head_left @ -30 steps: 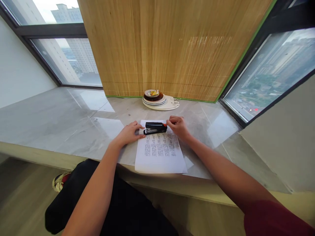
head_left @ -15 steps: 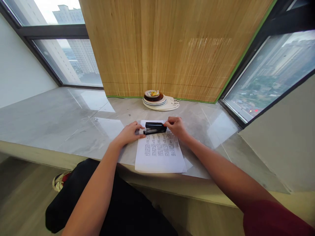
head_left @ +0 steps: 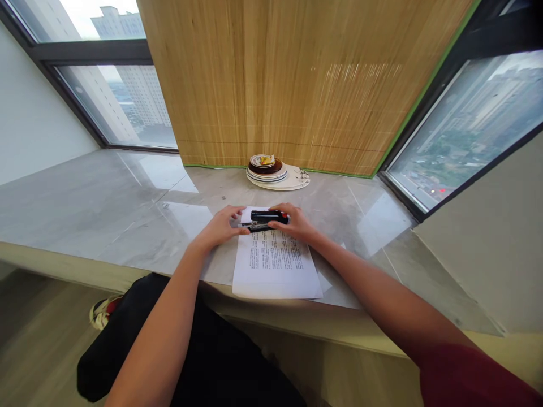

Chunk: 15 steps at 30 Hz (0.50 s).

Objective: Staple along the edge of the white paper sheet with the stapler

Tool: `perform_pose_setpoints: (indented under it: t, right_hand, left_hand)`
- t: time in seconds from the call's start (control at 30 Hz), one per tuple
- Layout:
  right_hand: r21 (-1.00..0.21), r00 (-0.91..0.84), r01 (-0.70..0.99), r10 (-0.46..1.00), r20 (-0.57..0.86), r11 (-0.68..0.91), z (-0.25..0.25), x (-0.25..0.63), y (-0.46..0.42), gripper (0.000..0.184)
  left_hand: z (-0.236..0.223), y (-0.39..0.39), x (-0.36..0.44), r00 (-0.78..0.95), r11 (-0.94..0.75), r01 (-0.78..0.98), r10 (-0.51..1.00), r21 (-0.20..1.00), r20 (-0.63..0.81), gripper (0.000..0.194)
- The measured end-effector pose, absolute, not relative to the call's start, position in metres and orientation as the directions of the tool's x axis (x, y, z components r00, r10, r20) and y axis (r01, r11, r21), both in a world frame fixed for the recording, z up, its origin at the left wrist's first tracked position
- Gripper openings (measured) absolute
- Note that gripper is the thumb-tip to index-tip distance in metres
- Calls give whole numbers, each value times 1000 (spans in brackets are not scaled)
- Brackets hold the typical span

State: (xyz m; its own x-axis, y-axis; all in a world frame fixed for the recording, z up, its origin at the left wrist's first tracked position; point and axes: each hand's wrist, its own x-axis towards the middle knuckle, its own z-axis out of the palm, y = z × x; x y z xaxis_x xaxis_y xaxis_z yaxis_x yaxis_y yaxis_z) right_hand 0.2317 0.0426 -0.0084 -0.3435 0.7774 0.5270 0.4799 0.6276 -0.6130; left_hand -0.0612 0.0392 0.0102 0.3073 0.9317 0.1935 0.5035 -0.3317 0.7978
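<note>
A black stapler (head_left: pixel 259 216) lies over the top of a printed sheet of paper (head_left: pixel 275 280), its two arms spread apart toward the left. My right hand (head_left: pixel 296 222) grips its right end, thumb on the near side and fingers on the far side. At the stapler's left end is my left hand (head_left: pixel 220 227), fingers curved and apart from the thumb. The left thumb reaches the tip of the lower arm, where a thin silvery part shows. Whether the thumb presses on it I cannot tell.
A stack of plates (head_left: pixel 266 172) stands on an oval white board (head_left: pixel 299 178) behind the paper. All rest on a grey marble sill (head_left: pixel 139 226) with a front edge near my legs. A bamboo blind (head_left: pixel 275 85) hangs at the back, between windows.
My right hand has gone from pinching the stapler's right corner to wrapping over its right end, farther left. The left hand's fingers have lifted and spread slightly. The paper stays put.
</note>
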Motion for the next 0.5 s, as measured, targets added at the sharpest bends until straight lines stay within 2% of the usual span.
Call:
perform_pose_setpoints:
  t: [0.07,0.17,0.27,0.33,0.4,0.5]
  right_hand:
    - [-594,-375,498,774,510,632,-13,230,43,34]
    - [-563,-356,518,761,542,644,-14,230,41,27]
    - [-506,-342,517,708,618,691,-8,231,34,19]
    - [-363,-363,544,602,711,757,-3,230,29,17]
    - [-144,-420,563,433,798,813,-1,229,25,22]
    - [108,-499,542,216,839,833,0,226,22,31]
  left_hand:
    - [14,41,-63,220,-254,382,959,888,180,70]
    - [17,42,-65,151,-105,159,985,982,81,41]
    - [18,41,-64,173,76,-18,982,997,-72,21]
    - [19,40,-62,214,174,-109,966,979,-148,19]
    - [20,38,-58,254,242,-189,948,952,-190,24]
    - [22,35,-54,283,304,-278,933,911,-224,28]
